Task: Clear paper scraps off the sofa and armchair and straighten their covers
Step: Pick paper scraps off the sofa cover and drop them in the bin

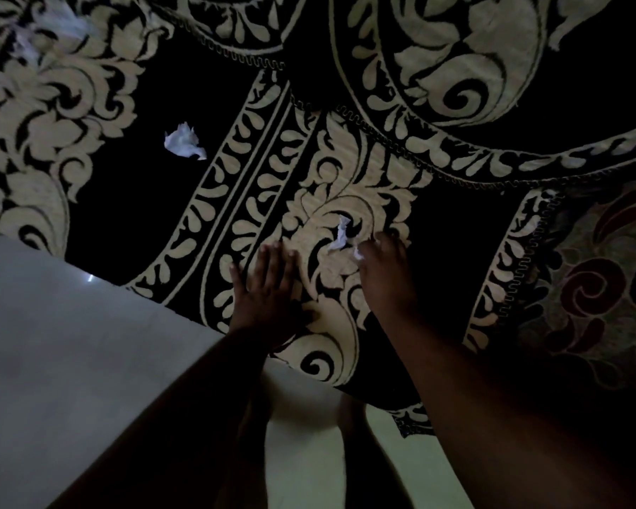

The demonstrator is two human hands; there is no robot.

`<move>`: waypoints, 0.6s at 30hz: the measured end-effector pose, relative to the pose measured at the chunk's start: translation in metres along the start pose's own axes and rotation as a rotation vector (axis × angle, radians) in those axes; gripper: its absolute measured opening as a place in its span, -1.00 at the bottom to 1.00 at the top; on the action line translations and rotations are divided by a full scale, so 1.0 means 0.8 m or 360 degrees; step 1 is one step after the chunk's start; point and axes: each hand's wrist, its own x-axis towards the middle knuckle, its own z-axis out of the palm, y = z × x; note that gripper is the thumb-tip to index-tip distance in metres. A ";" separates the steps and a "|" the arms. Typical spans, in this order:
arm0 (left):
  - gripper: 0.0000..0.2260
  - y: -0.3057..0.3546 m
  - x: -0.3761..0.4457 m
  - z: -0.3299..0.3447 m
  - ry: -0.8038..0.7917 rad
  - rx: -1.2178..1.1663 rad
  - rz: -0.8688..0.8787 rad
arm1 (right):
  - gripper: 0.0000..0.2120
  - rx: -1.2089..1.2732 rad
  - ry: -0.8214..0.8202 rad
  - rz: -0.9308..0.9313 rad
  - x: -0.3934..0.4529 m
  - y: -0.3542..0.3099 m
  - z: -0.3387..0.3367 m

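Note:
A black cover with cream floral patterns point(349, 200) lies over the sofa seat and back. My left hand point(268, 288) rests flat on the seat cover, fingers apart. My right hand point(386, 273) is beside it, fingers curled, pinching a small white paper scrap point(358, 253). A second white scrap point(342, 233) lies on the cover just beyond those fingertips. A larger crumpled scrap point(184, 141) sits on a black patch further left. Blurred white scraps point(65, 25) show at the top left.
A pale tiled floor point(70, 343) runs along the front of the sofa, lower left. My bare feet point(349, 409) stand on it below the seat edge. A differently patterned cushion or fabric with dark red swirls point(595, 288) lies at the right.

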 end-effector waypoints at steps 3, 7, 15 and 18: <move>-0.01 -0.002 0.002 0.005 0.0028 -0.0092 0.0010 | -0.76 0.0017 -0.0047 -0.0040 -0.007 0.000 -0.004; 0.01 -0.010 0.002 0.007 0.0123 -0.0094 0.0072 | -0.61 0.0022 0.0078 -0.0154 -0.004 -0.002 -0.021; -0.05 -0.070 0.006 -0.008 0.0094 -0.0047 -0.0088 | -0.34 -0.0303 -0.0350 -0.0286 0.040 -0.068 0.013; -0.10 -0.087 0.000 -0.008 0.0063 -0.0074 -0.0082 | -0.36 -0.0433 -0.0325 -0.0245 0.032 -0.072 0.019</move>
